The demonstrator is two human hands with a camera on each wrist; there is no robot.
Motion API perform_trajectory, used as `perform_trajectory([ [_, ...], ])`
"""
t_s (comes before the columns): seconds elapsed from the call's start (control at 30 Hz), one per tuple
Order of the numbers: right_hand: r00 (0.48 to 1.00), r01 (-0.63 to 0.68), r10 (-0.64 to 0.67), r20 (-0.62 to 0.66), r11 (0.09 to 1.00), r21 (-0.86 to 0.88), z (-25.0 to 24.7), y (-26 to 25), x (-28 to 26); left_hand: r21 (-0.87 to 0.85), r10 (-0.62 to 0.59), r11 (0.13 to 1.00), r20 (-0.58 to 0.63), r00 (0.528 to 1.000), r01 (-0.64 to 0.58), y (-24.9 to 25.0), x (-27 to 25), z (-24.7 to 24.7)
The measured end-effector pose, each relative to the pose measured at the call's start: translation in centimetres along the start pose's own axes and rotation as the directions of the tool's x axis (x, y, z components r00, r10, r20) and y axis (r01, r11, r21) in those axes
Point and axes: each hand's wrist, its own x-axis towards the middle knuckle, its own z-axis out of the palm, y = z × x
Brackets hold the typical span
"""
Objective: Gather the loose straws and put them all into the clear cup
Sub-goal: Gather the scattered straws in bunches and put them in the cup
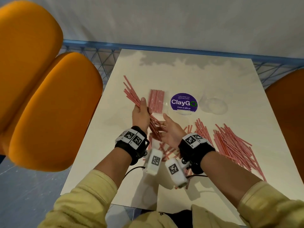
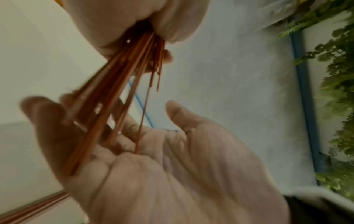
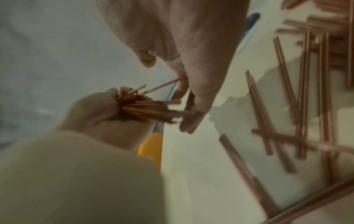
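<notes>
My left hand (image 1: pixel 141 112) grips a bundle of red-and-white striped straws (image 1: pixel 131 91) above the white table (image 1: pixel 205 76). The bundle slants from far left down toward me. My right hand (image 1: pixel 167 130) is spread open, its palm against the bundle's near ends. In the left wrist view the left hand (image 2: pixel 134 22) clutches the bundle (image 2: pixel 114 91) above the open right palm (image 2: pixel 162 166). In the right wrist view the right hand (image 3: pixel 191 53) meets the bundle (image 3: pixel 149 109) held by the left hand (image 3: pixel 99 109). The clear cup (image 1: pixel 212 104) is at the right; upright or tipped, I cannot tell.
Several loose straws (image 1: pixel 230 145) lie scattered at the right and under my wrists (image 3: pixel 302 106). A clear packet of straws (image 1: pixel 156 100) and a purple ClayGo sticker (image 1: pixel 183 102) sit mid-table. Orange chairs (image 1: pixel 49 104) stand at the left, another chair (image 1: pixel 286 112) at the right.
</notes>
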Motion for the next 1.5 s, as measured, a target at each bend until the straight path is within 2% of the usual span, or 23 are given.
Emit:
perform_trajectory([
  [0.07,0.996,-0.086,0.086,-0.011,0.995,0.043,0.2,-0.1,0.2,-0.091,-0.005,0.996,-0.001,1.0,0.005,0.2,-0.3,0.3],
  [0.13,0.985,-0.164,0.163,-0.046,0.987,-0.001,0.1,-0.1,0.5,-0.168,0.019,0.986,-0.01,1.0,-0.02,0.5,-0.3,0.5],
  [0.2,0.979,-0.188,0.19,-0.07,0.982,0.028,0.1,-0.3,0.5,-0.19,0.053,0.981,0.009,0.999,-0.051,0.7,-0.2,0.4],
  [0.33,0.995,-0.1,0.095,0.034,0.972,0.211,1.0,-1.2,-0.3,-0.127,0.039,0.992,0.149,0.988,-0.02,-0.2,-0.8,0.7],
  [0.4,0.998,-0.045,0.03,0.063,0.969,0.245,1.3,-1.5,0.0,-0.069,0.019,0.998,0.193,0.981,-0.006,-0.8,-1.2,0.9],
  [0.47,0.998,-0.032,0.022,0.055,0.982,0.187,1.4,-1.6,0.2,-0.024,0.012,1.0,0.218,0.976,-0.007,-0.9,-1.1,0.9],
  [0.53,1.0,0.005,-0.005,0.004,1.0,-0.003,1.4,-1.9,0.2,0.006,0.015,1.0,0.259,0.966,-0.017,-1.0,-0.8,0.8],
  [0.6,0.99,0.128,-0.137,-0.042,0.975,-0.18,1.5,-2.9,0.1,0.053,0.023,0.998,0.326,0.945,-0.043,-1.1,-0.7,0.5],
  [0.67,0.946,0.302,-0.325,-0.025,0.903,-0.307,1.9,-4.6,0.0,0.092,-0.002,0.995,0.394,0.919,-0.037,-1.4,-1.1,0.3],
  [0.73,0.88,0.431,-0.474,0.008,0.793,-0.43,2.7,-6.8,-0.2,0.129,-0.041,0.991,0.443,0.896,-0.018,-1.4,-1.9,0.3],
  [0.83,0.794,0.508,-0.607,-0.033,0.693,-0.511,3.6,-9.4,0.1,0.263,-0.092,0.964,0.494,0.865,-0.048,-1.6,-2.6,0.1],
  [0.9,0.738,0.546,-0.674,-0.035,0.626,-0.557,3.7,-10.4,0.6,0.275,-0.125,0.961,0.553,0.824,-0.039,-1.8,-2.6,0.1],
  [0.97,0.724,0.506,-0.689,0.031,0.5,-0.703,3.4,-10.3,0.9,0.253,-0.143,0.967,0.584,0.799,-0.012,-1.7,-2.7,0.3],
  [1.03,0.755,0.423,-0.641,0.134,0.321,-0.848,3.1,-9.2,0.7,0.218,-0.142,0.976,0.569,0.81,0.018,-1.5,-2.7,0.5],
  [1.07,0.77,0.41,-0.616,0.165,0.28,-0.868,2.9,-8.6,0.6,0.204,-0.138,0.979,0.556,0.82,0.027,-1.5,-2.6,0.6],
  [1.1,0.776,0.425,-0.605,0.18,0.289,-0.858,2.7,-8.2,0.5,0.196,-0.133,0.98,0.543,0.829,0.028,-1.6,-2.6,0.8],
  [1.13,0.778,0.454,-0.601,0.182,0.339,-0.824,2.6,-7.9,0.3,0.194,-0.129,0.981,0.526,0.84,0.029,-1.7,-2.5,0.9],
  [1.23,0.783,0.511,-0.617,0.076,0.569,-0.644,1.5,-7.4,0.0,0.149,-0.117,0.987,0.438,0.891,0.057,-1.6,-1.9,1.4],
  [1.3,0.812,0.455,-0.583,-0.04,0.674,-0.582,0.5,-6.5,-0.1,0.101,-0.082,0.994,0.35,0.933,0.049,-1.0,-1.5,1.9],
  [1.37,0.862,0.359,-0.496,-0.1,0.739,-0.57,-0.9,-5.3,-0.4,0.077,-0.038,0.997,0.276,0.96,0.018,-0.7,-0.7,2.4],
  [1.43,0.933,0.284,-0.357,-0.042,0.803,-0.524,-1.9,-4.2,-0.9,0.062,-0.045,0.998,0.212,0.976,0.032,-0.5,0.0,3.1],
  [1.5,0.964,0.253,-0.259,0.06,0.824,-0.507,-2.4,-3.7,-1.4,0.034,-0.105,0.994,0.187,0.977,0.1,-0.5,0.7,4.0],
])
